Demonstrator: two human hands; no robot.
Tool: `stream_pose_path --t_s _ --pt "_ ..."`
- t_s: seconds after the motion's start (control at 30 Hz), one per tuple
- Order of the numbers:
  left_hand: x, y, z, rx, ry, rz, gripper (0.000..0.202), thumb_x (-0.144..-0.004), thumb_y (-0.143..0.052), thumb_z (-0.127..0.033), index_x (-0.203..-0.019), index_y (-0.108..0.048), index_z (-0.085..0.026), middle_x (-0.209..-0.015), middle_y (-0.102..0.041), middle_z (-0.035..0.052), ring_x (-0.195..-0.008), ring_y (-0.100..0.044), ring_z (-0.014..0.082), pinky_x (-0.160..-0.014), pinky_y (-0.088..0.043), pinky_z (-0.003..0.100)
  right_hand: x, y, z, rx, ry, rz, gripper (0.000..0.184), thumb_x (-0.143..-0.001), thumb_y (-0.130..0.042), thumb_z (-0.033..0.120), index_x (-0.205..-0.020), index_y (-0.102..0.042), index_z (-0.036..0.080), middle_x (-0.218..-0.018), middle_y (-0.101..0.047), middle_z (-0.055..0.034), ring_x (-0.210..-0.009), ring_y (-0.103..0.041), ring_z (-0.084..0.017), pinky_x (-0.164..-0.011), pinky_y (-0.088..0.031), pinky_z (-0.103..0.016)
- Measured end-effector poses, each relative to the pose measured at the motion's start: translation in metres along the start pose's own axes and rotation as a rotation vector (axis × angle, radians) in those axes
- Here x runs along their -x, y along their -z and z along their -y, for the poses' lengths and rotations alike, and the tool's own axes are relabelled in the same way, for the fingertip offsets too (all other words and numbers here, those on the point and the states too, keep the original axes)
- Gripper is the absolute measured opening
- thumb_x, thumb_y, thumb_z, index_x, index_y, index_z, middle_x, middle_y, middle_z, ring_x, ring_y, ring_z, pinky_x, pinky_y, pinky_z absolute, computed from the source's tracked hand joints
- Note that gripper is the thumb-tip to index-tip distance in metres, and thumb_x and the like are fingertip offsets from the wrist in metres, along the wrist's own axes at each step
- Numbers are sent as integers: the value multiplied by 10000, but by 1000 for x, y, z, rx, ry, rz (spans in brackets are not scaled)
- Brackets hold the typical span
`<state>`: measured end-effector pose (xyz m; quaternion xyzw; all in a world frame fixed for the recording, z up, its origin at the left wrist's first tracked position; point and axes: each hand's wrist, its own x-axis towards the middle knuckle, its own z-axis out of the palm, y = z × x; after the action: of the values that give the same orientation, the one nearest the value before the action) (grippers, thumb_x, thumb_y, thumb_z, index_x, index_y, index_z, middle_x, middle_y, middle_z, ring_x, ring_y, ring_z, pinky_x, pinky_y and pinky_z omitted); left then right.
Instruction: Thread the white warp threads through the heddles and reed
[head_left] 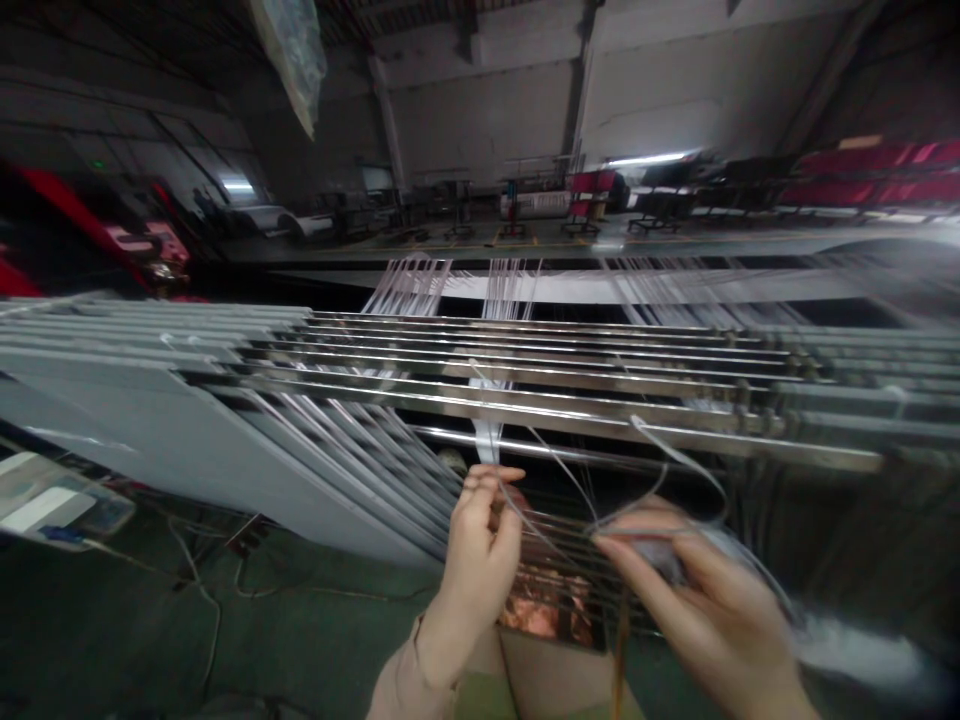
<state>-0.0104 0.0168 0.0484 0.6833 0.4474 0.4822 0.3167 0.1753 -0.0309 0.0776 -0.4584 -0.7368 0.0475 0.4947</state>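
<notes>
While the right hand point(697, 590), pinched nearly closed, holds thin string point(697, 466), maybe so it won't slip, the left hand point(484, 530) is half curled beside it, holding I cannot tell what, and the string goes to metal bars point(787, 450) ahead.

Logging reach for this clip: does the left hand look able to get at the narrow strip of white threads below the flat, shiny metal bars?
Probably yes: the left hand has its fingertips just below the white strip, with nothing solid apparent between; depth is uncertain.
</notes>
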Motion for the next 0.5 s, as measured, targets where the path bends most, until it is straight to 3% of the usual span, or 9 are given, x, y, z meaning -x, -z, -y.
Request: stream_pose_path --t_s 0.1,0.23,0.37,0.43,0.5 --pt "-9 -7 12 -233 -49 36 434 -839 -398 -56 -1218 -594 -133 -1188 -611 144 -1076 -617 234 -936 -478 356 12 2 -2 3 170 66 231 -880 -577 74 -1052 -601 227 -853 -675 8 -823 -655 -101 -746 -530 -182" --pt "-15 -10 10 -515 80 15 513 -852 -398 -78 -1353 -508 -91 -1117 -659 193 -914 -689 279 -837 -529 398 10 -2 0 86 255 146 309 -897 -531 38 -1170 -578 175 -840 -654 -28 -802 -629 -118 -687 -514 -220" --pt "-28 -11 5 -439 140 41 454 -855 -452 -139 -1287 -568 -60 -973 -713 189 -863 -700 298 -808 -542 416 5 -8 1 99 209 119 321 -907 -534 62 -1206 -580 170 -860 -636 -40 -825 -629 -131 -747 -515 -249" --pt "-35 -13 6 -346 79 94 364 -861 -488 -176 -1185 -644 -114 -1014 -723 147 -935 -690 259 -867 -532 364 3 -9 3 94 188 99 275 -910 -554 104 -1167 -600 189 -889 -658 -33 -850 -649 -127 -835 -513 -252" --pt "-40 -15 10 -265 33 134 295 -868 -511 -198 -1112 -676 -178 -1029 -730 78 -942 -687 193 -882 -525 286 1 -7 5 114 161 72 211 -923 -550 151 -1109 -624 216 -885 -688 -17 -836 -671 -116 -828 -521 -220"
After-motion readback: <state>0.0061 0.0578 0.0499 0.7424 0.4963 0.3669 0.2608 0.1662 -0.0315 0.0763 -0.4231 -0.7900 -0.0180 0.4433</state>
